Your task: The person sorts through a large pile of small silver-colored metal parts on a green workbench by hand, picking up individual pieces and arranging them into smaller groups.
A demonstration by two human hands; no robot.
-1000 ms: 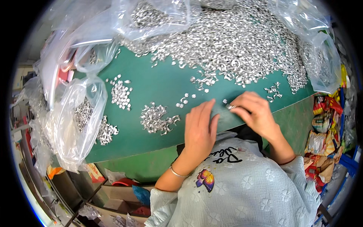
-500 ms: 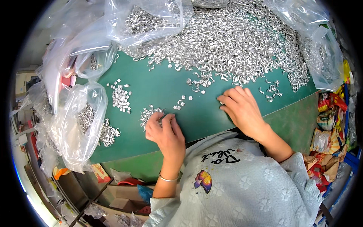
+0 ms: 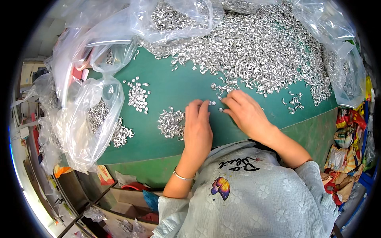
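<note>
My left hand (image 3: 198,129) rests on the green tabletop, palm down. Its fingers are drawn together, and their tips hide what lies beneath. By them sit a couple of small silver flower-shaped pieces (image 3: 212,103). Facing it, my right hand (image 3: 248,117) has thumb and forefinger bent close together, with a small silver piece (image 3: 221,110) at the thumb tip. Another small silver piece (image 3: 219,97) lies at the forefinger tip. Left of my left hand is a little pile of curved silver pieces (image 3: 170,123). Farther left lies a cluster of flower-shaped pieces (image 3: 138,97).
A broad heap of curved silver pieces (image 3: 258,55) covers the far side of the green table (image 3: 158,75). Clear plastic bags (image 3: 83,131) of pieces stand at the left, with more bags along the back and right. Colourful packets (image 3: 343,135) lie beyond the right edge.
My left hand has moved right, off the curved pile, to the small flower-shaped pieces. My right hand has come left toward it. The view has shifted slightly.
</note>
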